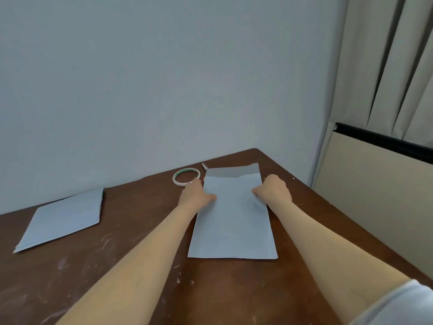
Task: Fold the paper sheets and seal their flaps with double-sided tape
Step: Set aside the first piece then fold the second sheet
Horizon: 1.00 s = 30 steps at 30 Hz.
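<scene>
As I stood by the bench (117, 266), the paper sheet (232, 226) lay flat on it in front of the person, folded into a long pocket with its darker flap (234, 171) open at the far end. The left hand (195, 195) held the sheet's left edge, thumb on top. The right hand (274, 190) held the right edge opposite, its fingers (257, 191) curled down onto the paper. Whether any fingertips were tucked under the edges I could not tell.

The sheet looked thin and light, the sort that creases readily and slides on a smooth top. I judged it best held at both side edges near the flap, pressed down rather than lifted. The flap would bend over easily but could go crooked if one side slipped.

Just beyond the left hand sat the roll of double-sided tape (186, 176). A small pointed metal thing (204, 165), perhaps a blade, lay beside the flap's left corner. Both looked close enough to be nudged. A stack of further sheets (63, 216) lay well apart at the left.
</scene>
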Available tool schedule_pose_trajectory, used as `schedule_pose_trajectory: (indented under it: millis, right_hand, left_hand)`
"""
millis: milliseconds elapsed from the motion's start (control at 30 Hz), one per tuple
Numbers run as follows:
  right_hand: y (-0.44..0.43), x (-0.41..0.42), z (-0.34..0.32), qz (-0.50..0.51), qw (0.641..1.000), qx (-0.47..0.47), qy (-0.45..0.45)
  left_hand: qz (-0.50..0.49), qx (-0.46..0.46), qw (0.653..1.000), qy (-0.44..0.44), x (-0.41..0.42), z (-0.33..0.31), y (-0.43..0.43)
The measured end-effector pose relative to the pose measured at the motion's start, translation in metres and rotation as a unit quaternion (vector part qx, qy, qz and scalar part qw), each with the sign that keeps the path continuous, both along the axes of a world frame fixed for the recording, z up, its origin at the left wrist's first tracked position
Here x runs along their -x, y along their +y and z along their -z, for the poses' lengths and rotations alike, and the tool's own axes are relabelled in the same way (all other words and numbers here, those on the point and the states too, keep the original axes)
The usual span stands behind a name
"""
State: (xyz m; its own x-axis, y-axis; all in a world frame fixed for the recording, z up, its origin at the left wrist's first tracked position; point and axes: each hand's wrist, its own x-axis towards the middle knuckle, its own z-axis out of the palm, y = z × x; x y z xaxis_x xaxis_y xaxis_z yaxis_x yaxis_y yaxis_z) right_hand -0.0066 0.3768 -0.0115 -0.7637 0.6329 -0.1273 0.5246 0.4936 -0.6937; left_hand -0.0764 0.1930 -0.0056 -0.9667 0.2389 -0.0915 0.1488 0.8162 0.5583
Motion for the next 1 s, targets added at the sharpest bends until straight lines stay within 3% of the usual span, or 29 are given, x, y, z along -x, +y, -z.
schedule_pose_trajectory:
  millis: [133,300,500,633,833,1000]
  right_hand:
    - [0.010,0.005,0.000,-0.003,1.000,0.013,-0.010]
    - [0.024,0.009,0.001,0.001,0.997,0.077,0.024]
    - [0.025,0.003,-0.014,-0.057,0.989,0.123,-0.055]
    - [0.025,-0.001,-0.004,-0.032,0.989,0.146,0.012]
    - [0.016,-0.010,0.004,0.040,0.958,0.260,0.111]
    - [0.008,-0.022,0.006,0.053,0.959,0.246,0.130]
  left_hand:
    - [-0.031,-0.112,0.990,-0.076,0.016,-0.004,0.002]
    - [-0.059,-0.138,0.984,-0.098,0.030,-0.002,-0.004]
    - [-0.021,-0.162,0.972,-0.170,0.027,-0.006,-0.013]
    - [-0.015,-0.216,0.964,-0.157,0.020,-0.004,-0.015]
    - [-0.054,-0.314,0.934,-0.159,0.005,-0.004,-0.022]
    - [-0.076,-0.323,0.930,-0.160,-0.012,-0.004,-0.033]
